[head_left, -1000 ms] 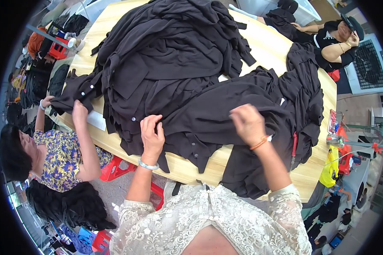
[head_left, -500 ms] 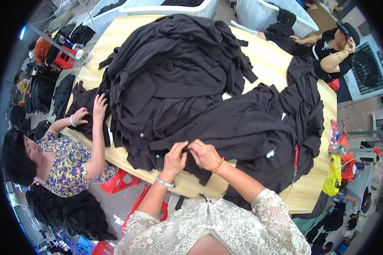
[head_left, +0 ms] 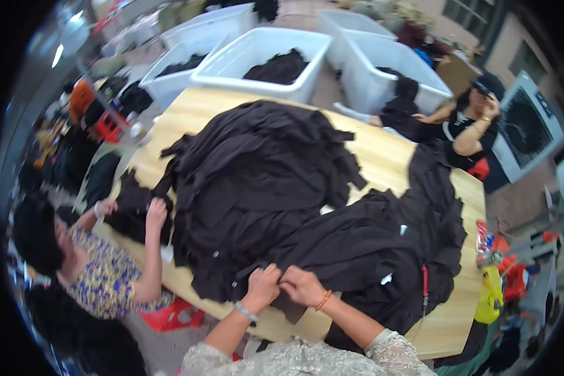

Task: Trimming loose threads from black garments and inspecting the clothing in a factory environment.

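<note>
A dark garment [head_left: 332, 250] lies at the lower centre of the frame, its edge seemingly pinched by the fingers of the left hand [head_left: 263, 287] and right hand [head_left: 302, 287], probably for control; the dark pile [head_left: 250, 169] beyond sits mid-desk [head_left: 382, 155], likely for easy reach.

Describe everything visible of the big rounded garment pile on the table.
The garment pile is a near-black mound of soft-looking cloth in loose, overlapping folds, strips poking out at its edges. It lies on the wood-toned tabletop, more dark cloth meeting its lower right. Small pale spots show toward its near edge.
</note>
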A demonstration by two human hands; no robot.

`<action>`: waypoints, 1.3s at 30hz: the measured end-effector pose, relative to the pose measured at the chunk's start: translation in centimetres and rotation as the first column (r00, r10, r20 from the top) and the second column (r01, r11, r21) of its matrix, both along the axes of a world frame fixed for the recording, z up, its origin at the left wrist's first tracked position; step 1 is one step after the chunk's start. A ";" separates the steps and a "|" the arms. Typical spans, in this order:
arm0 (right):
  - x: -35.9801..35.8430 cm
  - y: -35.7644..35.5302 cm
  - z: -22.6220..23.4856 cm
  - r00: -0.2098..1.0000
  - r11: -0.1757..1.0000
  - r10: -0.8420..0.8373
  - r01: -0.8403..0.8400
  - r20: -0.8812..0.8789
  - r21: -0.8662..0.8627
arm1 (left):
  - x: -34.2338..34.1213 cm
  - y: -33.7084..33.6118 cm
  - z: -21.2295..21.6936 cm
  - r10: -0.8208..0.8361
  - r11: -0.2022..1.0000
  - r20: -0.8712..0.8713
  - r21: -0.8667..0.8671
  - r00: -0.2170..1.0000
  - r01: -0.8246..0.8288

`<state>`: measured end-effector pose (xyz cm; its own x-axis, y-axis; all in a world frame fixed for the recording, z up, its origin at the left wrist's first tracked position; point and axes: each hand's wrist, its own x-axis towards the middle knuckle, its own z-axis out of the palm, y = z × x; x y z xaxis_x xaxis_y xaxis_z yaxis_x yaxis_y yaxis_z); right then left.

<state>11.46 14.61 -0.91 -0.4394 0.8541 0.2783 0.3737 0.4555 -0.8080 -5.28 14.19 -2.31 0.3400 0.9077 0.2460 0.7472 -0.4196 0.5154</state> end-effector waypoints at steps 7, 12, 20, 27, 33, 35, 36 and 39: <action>1.1 1.3 -0.2 0.979 0.837 -0.088 -0.029 -0.186 -0.546 | 0.5 -0.9 1.3 0.163 0.974 0.320 0.097 0.933 -0.204; 1.4 2.7 2.8 0.910 0.601 -0.261 -0.109 -0.323 -0.792 | 1.7 -5.4 3.7 0.258 0.962 0.562 -0.228 0.786 -0.153; 2.1 3.0 4.0 0.845 0.609 -0.309 -0.177 -0.437 -0.773 | 2.5 -3.4 0.0 0.465 0.734 0.643 -0.664 0.609 0.141; 2.7 2.9 3.6 0.903 0.863 -0.345 0.198 -0.255 -0.465 | 1.5 -3.7 3.0 0.482 0.611 0.753 -0.655 0.448 0.445; 1.8 2.0 4.1 0.967 0.970 -0.223 0.206 0.128 0.131 | 1.1 -3.8 4.7 0.435 0.631 0.811 -0.585 0.391 0.510; 1.7 1.5 4.0 0.967 0.980 -0.192 0.178 0.166 0.094 | 1.2 -3.8 4.6 0.433 0.636 0.809 -0.586 0.397 0.502; 1.7 1.4 4.0 0.966 0.979 -0.197 0.184 0.169 0.089 | 1.2 -3.9 4.6 0.429 0.636 0.808 -0.587 0.404 0.501; 1.8 1.4 3.8 0.964 0.979 -0.199 0.189 0.178 0.070 | 1.7 -3.9 4.6 0.472 0.639 0.791 -0.611 0.389 0.468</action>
